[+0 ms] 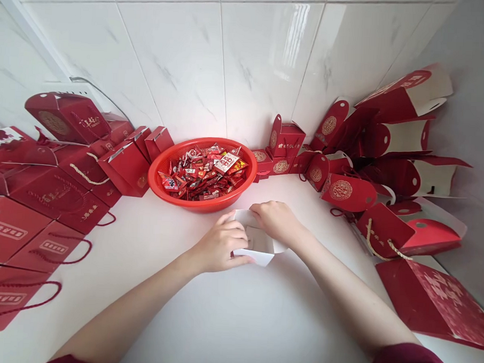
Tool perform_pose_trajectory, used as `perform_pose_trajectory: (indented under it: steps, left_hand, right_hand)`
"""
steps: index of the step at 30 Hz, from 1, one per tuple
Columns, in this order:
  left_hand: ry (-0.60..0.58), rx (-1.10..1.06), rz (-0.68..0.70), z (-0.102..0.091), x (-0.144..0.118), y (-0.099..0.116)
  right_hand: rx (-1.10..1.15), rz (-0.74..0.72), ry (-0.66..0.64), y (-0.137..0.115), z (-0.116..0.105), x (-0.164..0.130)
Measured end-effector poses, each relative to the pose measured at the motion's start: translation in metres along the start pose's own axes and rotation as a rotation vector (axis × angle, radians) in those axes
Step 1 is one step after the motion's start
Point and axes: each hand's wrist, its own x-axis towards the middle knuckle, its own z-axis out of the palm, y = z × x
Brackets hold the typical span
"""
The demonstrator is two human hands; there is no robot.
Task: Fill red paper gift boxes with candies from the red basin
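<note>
A small white paper box [258,255] with an open top lies between my hands on the white table, just in front of the red basket. My left hand [223,244] wraps round its left side, with fingers reaching over the wall into the inside and the thumb at the near side. Over the far right edge, my right hand [278,220] bends with its fingertips closed on the box wall. The fingers of the right hand are partly hidden behind the hand itself. Inside, the box shows a pale bottom with a slit or fold.
Small wrapped packets fill the red plastic basket [201,205] at the back. Closed red gift boxes [44,194] with cord handles are stacked along the left. Open red boxes [345,194] crowd the right side. Several small red boxes [287,140] stand against the tiled wall [267,54].
</note>
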Motion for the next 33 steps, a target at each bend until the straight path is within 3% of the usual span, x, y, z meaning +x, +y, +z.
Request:
perform_pose_trajectory:
  steps: [3, 5, 6, 10, 15, 18, 21, 23, 27, 33]
  left_hand:
    - [0.249, -0.029, 0.008, 0.023, -0.007, -0.01]
    - [0.453, -0.184, -0.067, 0.038, -0.013, -0.016]
    - [0.491, -0.281, -0.119, 0.044, -0.016, -0.019]
    - [0.384, -0.5, -0.194, 0.053, -0.024, -0.031]
    - [0.293, -0.596, -0.19, 0.049, -0.025, -0.041]
    - [0.305, -0.622, -0.241, 0.05, -0.026, -0.041]
    - [0.292, -0.632, -0.254, 0.051, -0.027, -0.039]
    - [0.288, -0.625, -0.248, 0.049, -0.027, -0.037]
    - [0.331, -0.596, -0.268, 0.044, -0.027, -0.034]
    - [0.345, -0.639, -0.294, 0.043, -0.026, -0.033]
  right_hand:
    - [0.03, -0.023, 0.025, 0.004, 0.002, 0.004]
    - [0.072, -0.058, 0.044, 0.006, 0.002, 0.005]
    - [0.105, -0.102, 0.046, 0.006, 0.002, 0.005]
    - [0.232, -0.321, 0.042, 0.006, -0.002, 0.004]
    - [0.455, -0.389, 0.188, 0.006, -0.025, 0.017]
    - [0.566, -0.451, 0.241, 0.004, -0.046, 0.045]
    - [0.514, -0.448, 0.214, -0.003, -0.057, 0.089]
    - [0.349, -0.419, 0.064, -0.01, -0.053, 0.122]
    - [0.257, -0.452, -0.136, -0.024, -0.025, 0.17]
    - [0.193, -0.418, -0.271, -0.032, 0.005, 0.19]
